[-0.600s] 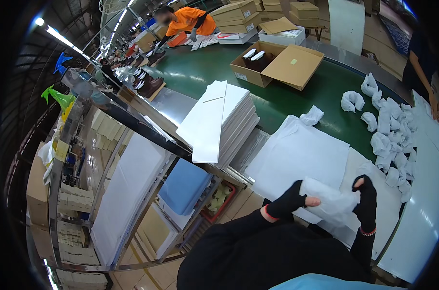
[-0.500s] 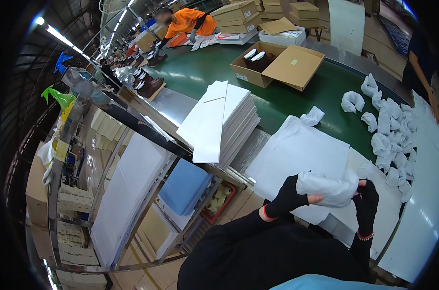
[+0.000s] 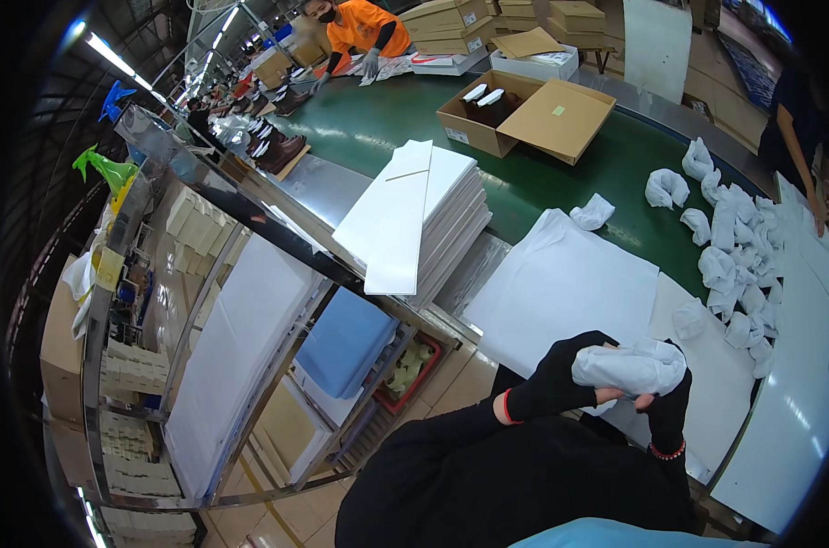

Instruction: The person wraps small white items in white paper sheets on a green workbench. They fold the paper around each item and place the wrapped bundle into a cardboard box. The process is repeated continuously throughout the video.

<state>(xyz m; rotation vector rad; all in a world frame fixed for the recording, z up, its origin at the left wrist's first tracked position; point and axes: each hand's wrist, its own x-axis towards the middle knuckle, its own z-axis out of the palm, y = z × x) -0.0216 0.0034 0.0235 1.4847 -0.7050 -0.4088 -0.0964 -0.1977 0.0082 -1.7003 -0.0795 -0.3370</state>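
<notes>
A rolled wad of white tissue paper (image 3: 626, 368), bent round on itself at its right end, is held between both my hands in front of my body. Black fingerless gloves cover them. My left hand (image 3: 559, 376) grips the wad's left part, fingers mostly hidden behind it. My right hand (image 3: 667, 409) is closed round the right end, with fingertips showing beneath the paper. Flat white tissue sheets (image 3: 574, 283) lie on the table beyond the left hand. A small crumpled wad (image 3: 689, 319) rests just past the right hand.
Many paper wads (image 3: 743, 242) are heaped at the right; one single wad (image 3: 592, 212) sits behind the sheets. A stack of white boards (image 3: 414, 219) stands left of them. On the green conveyor (image 3: 378, 137) is an open carton (image 3: 487, 123) with dark boots. A person in orange (image 3: 367, 32) works beyond.
The paper has become a shorter, more compact roll, and my right hand has moved left and closer to my left hand. The person in orange has shifted their arms.
</notes>
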